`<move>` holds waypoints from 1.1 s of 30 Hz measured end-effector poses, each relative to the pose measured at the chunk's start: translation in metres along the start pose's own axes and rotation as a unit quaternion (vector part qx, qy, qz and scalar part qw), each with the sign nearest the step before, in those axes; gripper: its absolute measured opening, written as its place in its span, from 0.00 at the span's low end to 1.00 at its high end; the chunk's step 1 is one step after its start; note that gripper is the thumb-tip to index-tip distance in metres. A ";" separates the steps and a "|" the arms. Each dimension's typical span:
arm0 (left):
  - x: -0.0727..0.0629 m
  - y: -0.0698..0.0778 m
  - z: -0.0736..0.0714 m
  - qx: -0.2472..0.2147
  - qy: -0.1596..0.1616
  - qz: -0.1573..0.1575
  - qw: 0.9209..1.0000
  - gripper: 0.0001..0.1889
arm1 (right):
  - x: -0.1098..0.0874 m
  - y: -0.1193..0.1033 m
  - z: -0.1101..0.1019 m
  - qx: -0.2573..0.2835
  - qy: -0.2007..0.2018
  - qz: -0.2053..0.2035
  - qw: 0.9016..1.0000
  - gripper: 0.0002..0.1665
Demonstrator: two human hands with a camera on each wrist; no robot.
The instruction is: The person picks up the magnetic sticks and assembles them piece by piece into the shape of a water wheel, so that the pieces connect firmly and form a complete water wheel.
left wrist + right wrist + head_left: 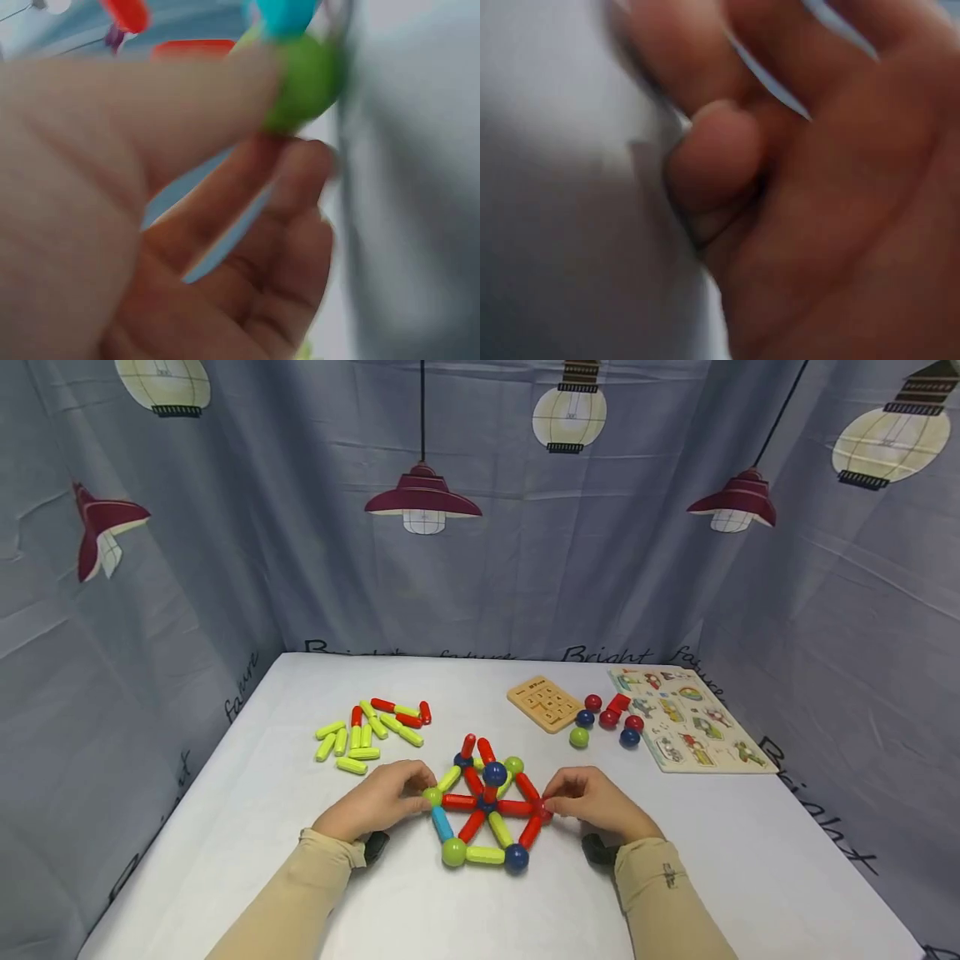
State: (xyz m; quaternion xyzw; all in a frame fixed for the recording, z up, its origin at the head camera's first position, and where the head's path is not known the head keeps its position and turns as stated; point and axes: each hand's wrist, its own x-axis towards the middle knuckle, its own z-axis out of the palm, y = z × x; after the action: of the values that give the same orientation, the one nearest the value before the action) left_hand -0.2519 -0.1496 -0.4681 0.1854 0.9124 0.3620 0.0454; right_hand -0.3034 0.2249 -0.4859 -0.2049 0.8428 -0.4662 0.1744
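In the head view, a rod-and-ball construction (487, 855) stands on the table, with red, yellow-green and blue rods meeting at coloured balls. A dark blue ball (495, 773) tops a red rod over its middle. My left hand (381, 799) pinches the green ball (432, 797) at its left corner between thumb and fingers; the left wrist view shows this green ball (311, 82) under the thumb. On the opposite corner, my right hand (596, 802) grips the red ball (542, 811), partly covered by the fingers. The right wrist view shows only blurred fingers and palm (840, 202).
Loose yellow-green and red rods (366, 735) lie at the back left. Behind the construction to the right are a wooden puzzle board (545, 703), several loose balls (579, 737) and a picture board (690, 718). Curtains (487, 585) surround the white table (240, 793).
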 end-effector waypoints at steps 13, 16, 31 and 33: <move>0.005 -0.003 0.004 0.001 0.034 0.002 0.999 0.14 | 0.013 0.008 -0.023 -0.023 0.203 0.040 0.978 0.16; 0.005 -0.003 0.003 -0.001 0.036 -0.006 0.999 0.14 | 0.027 0.014 -0.037 -0.050 0.285 0.057 0.956 0.23; 0.003 0.001 0.008 0.005 0.030 -0.003 1.000 0.15 | 0.056 0.012 -0.042 -0.157 0.221 0.084 0.959 0.21; 0.004 0.001 0.009 0.002 0.032 -0.001 0.999 0.14 | 0.056 0.001 -0.036 -0.129 0.220 0.064 0.965 0.23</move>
State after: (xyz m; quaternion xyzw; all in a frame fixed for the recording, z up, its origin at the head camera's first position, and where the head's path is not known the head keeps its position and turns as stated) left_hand -0.2532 -0.1421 -0.4738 0.1732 0.9143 0.3658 0.0157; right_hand -0.3685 0.2230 -0.4745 -0.0642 0.9248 -0.3748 -0.0136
